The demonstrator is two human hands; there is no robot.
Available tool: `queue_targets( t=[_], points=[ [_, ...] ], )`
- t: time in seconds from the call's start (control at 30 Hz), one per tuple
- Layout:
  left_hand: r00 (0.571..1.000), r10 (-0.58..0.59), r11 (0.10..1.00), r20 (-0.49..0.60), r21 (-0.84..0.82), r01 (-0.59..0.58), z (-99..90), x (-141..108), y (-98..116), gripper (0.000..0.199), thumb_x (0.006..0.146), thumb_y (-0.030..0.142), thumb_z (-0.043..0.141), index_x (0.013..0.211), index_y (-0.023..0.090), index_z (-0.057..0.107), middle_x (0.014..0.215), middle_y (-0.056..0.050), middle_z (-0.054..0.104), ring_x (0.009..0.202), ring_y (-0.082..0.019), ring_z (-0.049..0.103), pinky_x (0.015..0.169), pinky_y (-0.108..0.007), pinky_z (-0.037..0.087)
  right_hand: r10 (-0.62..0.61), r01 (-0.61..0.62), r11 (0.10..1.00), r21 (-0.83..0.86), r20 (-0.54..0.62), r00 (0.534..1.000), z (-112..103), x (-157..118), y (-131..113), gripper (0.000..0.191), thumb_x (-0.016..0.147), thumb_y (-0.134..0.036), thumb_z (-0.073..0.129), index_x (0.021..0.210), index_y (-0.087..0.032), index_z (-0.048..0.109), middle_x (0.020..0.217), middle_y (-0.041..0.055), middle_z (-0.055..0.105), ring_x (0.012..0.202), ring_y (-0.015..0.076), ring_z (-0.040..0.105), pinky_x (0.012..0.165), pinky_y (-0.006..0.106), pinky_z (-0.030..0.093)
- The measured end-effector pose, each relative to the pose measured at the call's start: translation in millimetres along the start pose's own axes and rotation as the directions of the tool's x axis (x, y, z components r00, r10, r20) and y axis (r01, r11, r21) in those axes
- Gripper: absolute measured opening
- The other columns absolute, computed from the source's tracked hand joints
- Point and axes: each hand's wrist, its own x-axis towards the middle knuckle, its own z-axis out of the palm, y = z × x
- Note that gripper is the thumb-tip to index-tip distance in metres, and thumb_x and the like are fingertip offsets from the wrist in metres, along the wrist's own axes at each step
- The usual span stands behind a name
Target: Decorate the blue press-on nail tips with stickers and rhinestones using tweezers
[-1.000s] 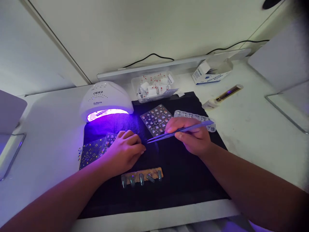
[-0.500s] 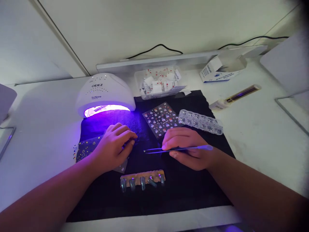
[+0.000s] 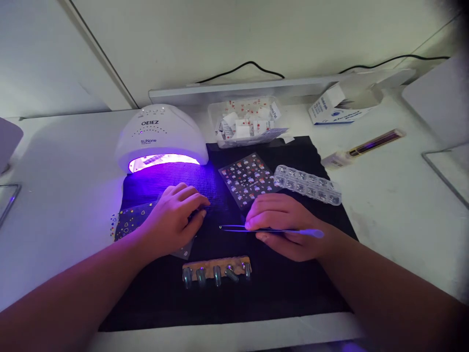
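Observation:
My right hand (image 3: 282, 225) is closed around a pair of tweezers (image 3: 300, 232), whose thin tips point left over the black cloth (image 3: 293, 298). A tiny pale ring-like piece (image 3: 220, 227) shows right by the tips; whether they grip it I cannot tell. My left hand (image 3: 179, 217) rests with curled fingers, partly over sticker sheets (image 3: 134, 220). Its thumb and forefinger come close together, hiding whatever may be between them. Nearer me, several glossy grey-green false nails (image 3: 217, 276) are fixed along a tan strip (image 3: 210, 266).
A white nail lamp (image 3: 161, 137) glows violet at the back left. Behind the hands are a dark sticker sheet (image 3: 247, 178), a clear compartment case (image 3: 308, 185) and a plastic tub of packets (image 3: 245, 124). A bottle (image 3: 335, 160) and a cardboard box (image 3: 344, 107) stand right.
The view has shifted slightly, so background things sit a little further right. Both hands keep nearly the same pose; the tweezers have barely moved, and their tips seem a bit wider apart.

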Motion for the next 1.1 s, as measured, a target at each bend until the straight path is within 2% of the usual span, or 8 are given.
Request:
queue_targets(
  t=[0.33,1.1],
  points=[
    [1.0,-0.004,1.0,0.026,0.007,0.004,-1.0,-0.9,1.5,0.014,0.089,0.02,0.051,0.098,0.017,0.061,0.092,-0.005,0.064,0.087,-0.022,0.052,0.079,-0.041,0.041,-0.037,0.038,0.999,-0.029,0.024,0.999,0.7,0.9,-1.6,0.008,0.087,-0.017,0.055,0.091,-0.016,0.062,0.08,0.0043,0.07,0.075,0.014,0.064,0.077,0.032,0.049],
    [0.999,-0.008,1.0,0.034,-0.002,0.008,-1.8,0.5,1.0,0.012,0.09,0.021,0.051,0.098,0.017,0.06,0.092,-0.005,0.064,0.087,-0.022,0.052,0.079,-0.041,0.041,-0.057,0.057,0.998,-0.018,-0.006,0.998,2.6,1.1,-2.5,0.008,0.086,-0.014,0.055,0.09,-0.016,0.062,0.079,0.0046,0.069,0.074,0.014,0.063,0.072,0.03,0.049]
  ],
)
